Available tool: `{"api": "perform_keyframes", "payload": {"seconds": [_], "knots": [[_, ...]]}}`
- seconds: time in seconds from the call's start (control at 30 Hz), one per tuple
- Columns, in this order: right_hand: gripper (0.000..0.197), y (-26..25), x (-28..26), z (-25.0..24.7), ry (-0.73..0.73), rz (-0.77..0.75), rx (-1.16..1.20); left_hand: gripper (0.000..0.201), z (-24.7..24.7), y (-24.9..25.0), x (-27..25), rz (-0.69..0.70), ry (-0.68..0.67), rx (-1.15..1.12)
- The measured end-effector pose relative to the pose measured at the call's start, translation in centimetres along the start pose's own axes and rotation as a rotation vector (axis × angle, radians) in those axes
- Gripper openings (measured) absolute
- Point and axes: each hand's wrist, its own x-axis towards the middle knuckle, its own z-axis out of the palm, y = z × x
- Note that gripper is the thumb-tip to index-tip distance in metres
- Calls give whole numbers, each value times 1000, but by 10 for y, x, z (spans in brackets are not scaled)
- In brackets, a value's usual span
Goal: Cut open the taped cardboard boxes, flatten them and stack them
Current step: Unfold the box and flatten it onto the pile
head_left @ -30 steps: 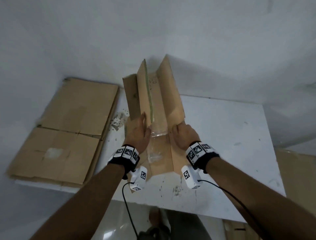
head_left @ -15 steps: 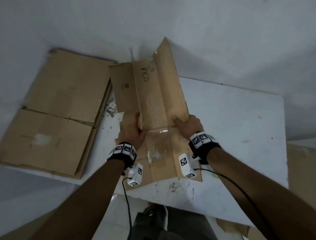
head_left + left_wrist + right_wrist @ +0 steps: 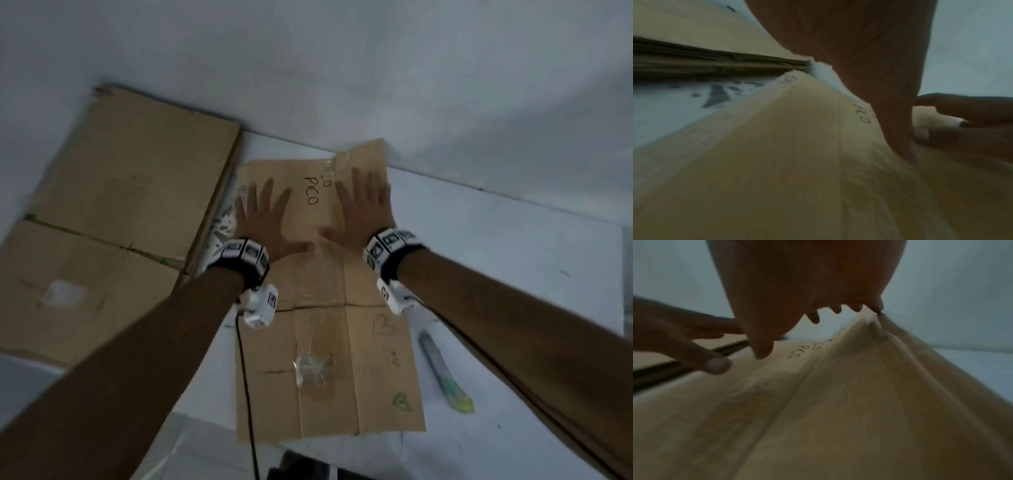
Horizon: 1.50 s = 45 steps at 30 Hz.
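A flattened brown cardboard box point(image 3: 325, 342) lies on the white table point(image 3: 513, 274), with "PICO" handwritten on its far part and clear tape remnants near its front. My left hand point(image 3: 263, 219) and right hand point(image 3: 363, 209) press palms down on the far half, fingers spread and straight. The far right flap still lifts slightly. A stack of flattened boxes point(image 3: 113, 219) lies to the left. In the wrist views the left hand point(image 3: 869, 56) and right hand point(image 3: 807, 288) sit flat on the cardboard point(image 3: 797, 162) point(image 3: 818, 402).
A cutter point(image 3: 445, 377) with a yellow-green end lies on the table right of the box. The stack's edge point(image 3: 715, 65) runs close beside the box. A grey wall stands behind. The table's front edge is near my body.
The upright panels I was gripping have been pushed down flat. Both hands let go, opened, and moved forward onto the far half of the cardboard.
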Motion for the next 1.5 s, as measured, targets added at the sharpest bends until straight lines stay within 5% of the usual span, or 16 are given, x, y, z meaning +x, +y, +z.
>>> {"api": "perform_keyframes", "payload": {"seconds": [0.1,0.27,0.43,0.53,0.63,0.73,0.83,1.0,1.1,1.17,1.23,1.3,1.37,1.43,1.5], "knots": [[141,8,52,20,-220,-5,-153,154,15,-10,44,-60,-238,122],[146,23,64,55,-230,-28,-62,161,38,-26,55,-14,-241,73],[143,15,56,39,-253,4,-61,158,25,-18,47,-26,-262,69],[124,-4,18,27,-275,30,-48,133,24,-8,5,-31,-161,21],[111,-18,-78,42,-273,-48,55,110,49,-11,-93,33,-46,-118],[119,-24,-181,83,-328,-33,62,133,87,-16,-190,20,-241,-17],[127,-27,-223,126,-373,-1,27,151,119,-23,-225,-2,-380,33],[134,-27,-221,141,-331,-9,-1,159,123,-25,-222,-2,-330,-12],[133,-28,-217,118,-186,235,264,161,115,-19,-235,-269,-163,-252],[123,-21,-204,103,-74,556,557,142,110,-12,-245,-557,-41,-389],[119,-9,-188,96,-39,746,772,112,106,-5,-252,-674,-75,-455],[105,2,-178,89,-46,771,940,78,103,-3,-251,-757,-98,-608],[71,10,-174,87,-97,695,1025,50,94,-6,-251,-802,-23,-844],[37,13,-174,85,-95,590,1025,40,83,-7,-256,-724,62,-953],[30,10,-181,83,-54,558,1044,37,68,3,-268,-547,110,-864]]}}
